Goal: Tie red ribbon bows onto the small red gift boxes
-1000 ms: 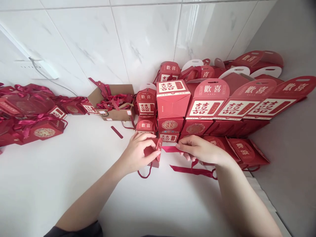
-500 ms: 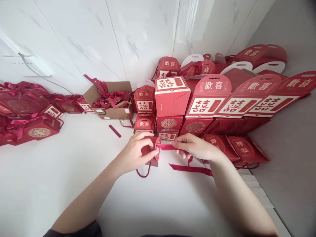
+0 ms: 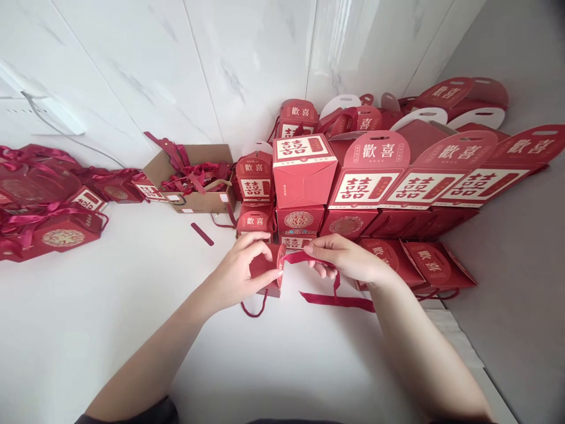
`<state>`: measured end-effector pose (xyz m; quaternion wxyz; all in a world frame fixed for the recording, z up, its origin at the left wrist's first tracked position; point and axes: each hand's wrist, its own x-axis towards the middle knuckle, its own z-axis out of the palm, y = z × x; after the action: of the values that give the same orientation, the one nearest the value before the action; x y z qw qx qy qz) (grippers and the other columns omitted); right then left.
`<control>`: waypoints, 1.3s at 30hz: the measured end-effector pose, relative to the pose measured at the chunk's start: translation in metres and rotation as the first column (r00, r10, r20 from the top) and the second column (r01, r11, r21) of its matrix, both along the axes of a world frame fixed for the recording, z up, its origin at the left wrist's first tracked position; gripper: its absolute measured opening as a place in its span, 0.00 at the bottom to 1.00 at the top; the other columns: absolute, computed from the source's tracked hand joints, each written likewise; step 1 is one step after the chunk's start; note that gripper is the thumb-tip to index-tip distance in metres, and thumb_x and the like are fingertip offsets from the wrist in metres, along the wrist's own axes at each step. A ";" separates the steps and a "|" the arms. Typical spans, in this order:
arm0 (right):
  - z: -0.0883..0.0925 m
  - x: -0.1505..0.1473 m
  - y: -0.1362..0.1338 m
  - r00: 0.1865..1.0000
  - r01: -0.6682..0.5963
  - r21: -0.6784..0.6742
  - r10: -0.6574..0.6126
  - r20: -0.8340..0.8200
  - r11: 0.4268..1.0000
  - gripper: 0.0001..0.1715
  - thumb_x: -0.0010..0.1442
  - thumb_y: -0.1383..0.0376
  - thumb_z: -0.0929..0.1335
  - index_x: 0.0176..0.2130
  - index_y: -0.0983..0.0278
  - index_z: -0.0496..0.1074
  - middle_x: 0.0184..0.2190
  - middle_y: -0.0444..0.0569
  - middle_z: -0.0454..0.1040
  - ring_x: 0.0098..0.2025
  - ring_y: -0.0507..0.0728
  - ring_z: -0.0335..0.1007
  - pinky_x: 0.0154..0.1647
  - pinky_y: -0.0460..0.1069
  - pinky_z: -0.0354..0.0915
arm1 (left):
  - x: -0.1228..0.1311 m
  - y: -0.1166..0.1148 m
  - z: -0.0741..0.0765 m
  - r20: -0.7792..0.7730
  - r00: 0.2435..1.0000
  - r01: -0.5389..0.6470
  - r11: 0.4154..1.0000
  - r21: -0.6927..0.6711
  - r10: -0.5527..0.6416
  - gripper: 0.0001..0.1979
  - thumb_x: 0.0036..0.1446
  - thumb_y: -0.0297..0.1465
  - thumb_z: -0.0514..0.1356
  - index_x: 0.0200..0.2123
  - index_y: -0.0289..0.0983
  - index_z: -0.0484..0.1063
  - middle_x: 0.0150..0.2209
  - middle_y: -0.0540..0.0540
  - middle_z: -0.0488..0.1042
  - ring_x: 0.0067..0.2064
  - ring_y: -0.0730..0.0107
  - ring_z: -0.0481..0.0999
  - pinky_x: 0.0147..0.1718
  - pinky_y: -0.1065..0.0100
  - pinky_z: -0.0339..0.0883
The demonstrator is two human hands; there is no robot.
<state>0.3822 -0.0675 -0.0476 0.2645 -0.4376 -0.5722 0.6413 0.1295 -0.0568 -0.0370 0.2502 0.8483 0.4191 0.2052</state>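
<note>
A small red gift box with a twisted cord handle lies tilted on the white table. My left hand holds it, fingers curved over the top and thumb at the flap edge. A dark red ribbon runs from the flap to my right hand, which pinches it between thumb and forefinger. The ribbon's loose length hangs below my right hand, beside or joined to a flat stretch of ribbon on the table; I cannot tell which.
Stacked red boxes stand behind my hands and to the right. A cardboard box of ribbons sits at the back, with a short dark red strip before it. More ribboned boxes lie at the left, on the white table.
My right hand has shifted slightly up and left, and the ribbon between my hands now bends instead of running straight. My left hand still holds the box. The whole view has moved a little.
</note>
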 end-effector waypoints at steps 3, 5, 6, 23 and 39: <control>0.001 -0.001 -0.001 0.996 0.018 -0.031 -0.020 -0.087 0.999 0.25 0.61 0.48 0.67 0.29 0.66 0.70 0.19 0.42 0.66 0.20 0.47 0.57 0.21 0.45 0.53 | -0.001 0.000 0.000 0.001 1.000 -0.021 1.000 0.018 0.021 0.11 0.57 0.42 0.61 0.37 0.41 0.68 0.58 0.44 0.65 0.61 0.57 0.64 0.56 0.55 0.63; 0.002 -0.002 -0.001 0.993 -0.001 -0.067 -0.007 -0.116 0.998 0.25 0.61 0.48 0.67 0.28 0.66 0.69 0.18 0.41 0.66 0.20 0.47 0.57 0.20 0.45 0.52 | -0.001 0.000 0.001 -0.007 1.000 -0.027 0.999 0.033 0.027 0.12 0.57 0.42 0.62 0.37 0.41 0.68 0.58 0.45 0.65 0.61 0.57 0.64 0.57 0.55 0.62; 0.002 -0.002 -0.002 0.992 -0.011 -0.076 0.001 -0.127 0.997 0.24 0.60 0.48 0.67 0.28 0.66 0.69 0.18 0.41 0.65 0.19 0.47 0.56 0.21 0.45 0.52 | 0.000 0.000 0.001 -0.011 0.999 -0.031 0.999 0.041 0.031 0.12 0.57 0.43 0.62 0.38 0.41 0.68 0.58 0.46 0.65 0.61 0.57 0.64 0.58 0.55 0.62; -0.013 -0.018 0.000 0.998 -0.053 0.182 0.049 0.026 0.982 0.26 0.65 0.47 0.63 0.30 0.66 0.71 0.27 0.46 0.71 0.29 0.51 0.67 0.34 0.47 0.65 | 0.004 0.002 -0.012 0.022 0.999 -0.026 0.998 0.050 0.025 0.15 0.68 0.34 0.47 0.40 0.40 0.73 0.59 0.45 0.65 0.60 0.61 0.65 0.60 0.56 0.59; -0.005 -0.022 -0.007 0.982 -0.088 0.292 0.035 0.183 0.952 0.23 0.67 0.51 0.60 0.32 0.64 0.71 0.32 0.47 0.75 0.34 0.54 0.70 0.41 0.49 0.63 | 0.001 0.002 -0.004 0.080 0.996 -0.025 1.000 -0.002 0.025 0.12 0.63 0.37 0.54 0.34 0.41 0.76 0.60 0.46 0.67 0.61 0.57 0.65 0.62 0.50 0.57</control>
<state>0.3604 -0.0748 -0.0522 0.2559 -0.4293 -0.6970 0.5142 0.1305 -0.0548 -0.0414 0.2646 0.8341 0.4193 0.2420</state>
